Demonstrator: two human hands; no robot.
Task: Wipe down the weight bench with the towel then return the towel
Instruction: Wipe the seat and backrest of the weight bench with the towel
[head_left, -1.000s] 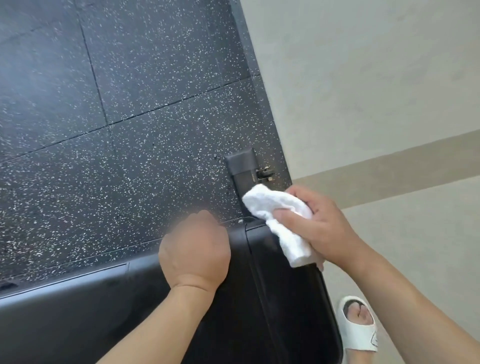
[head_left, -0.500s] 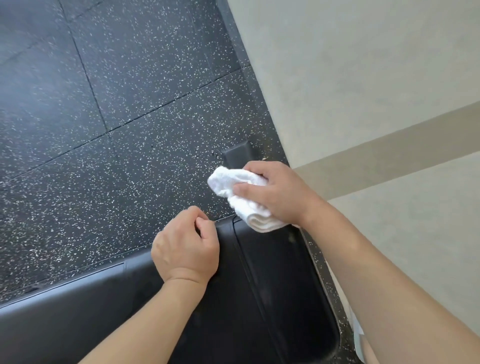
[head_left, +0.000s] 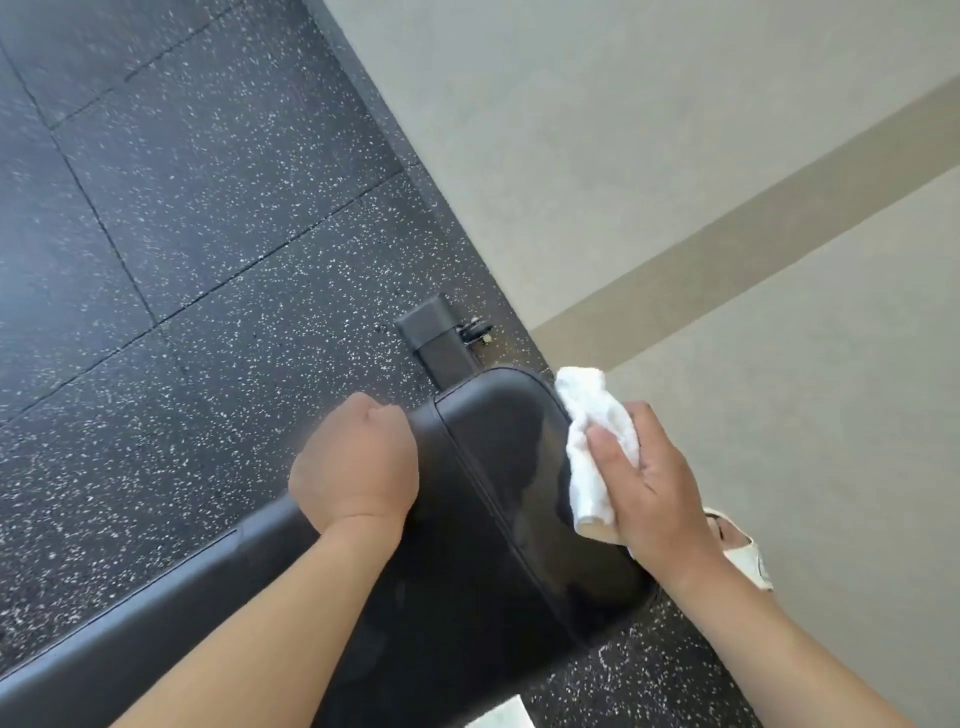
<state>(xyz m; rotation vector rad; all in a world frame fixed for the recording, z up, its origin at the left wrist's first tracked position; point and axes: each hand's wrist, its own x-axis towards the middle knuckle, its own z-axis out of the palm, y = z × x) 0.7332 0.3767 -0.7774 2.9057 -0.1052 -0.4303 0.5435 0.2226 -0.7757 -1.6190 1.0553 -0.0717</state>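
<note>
Head view, right hand (head_left: 654, 483) pressing towel (head_left: 592, 441) on bench (head_left: 498, 467)

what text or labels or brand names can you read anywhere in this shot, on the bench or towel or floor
None: no word, number or logo can be read.
The weight bench pad is plain black.
The towel in the right hand is plain white.
The speckled floor bears only flecks.
</note>
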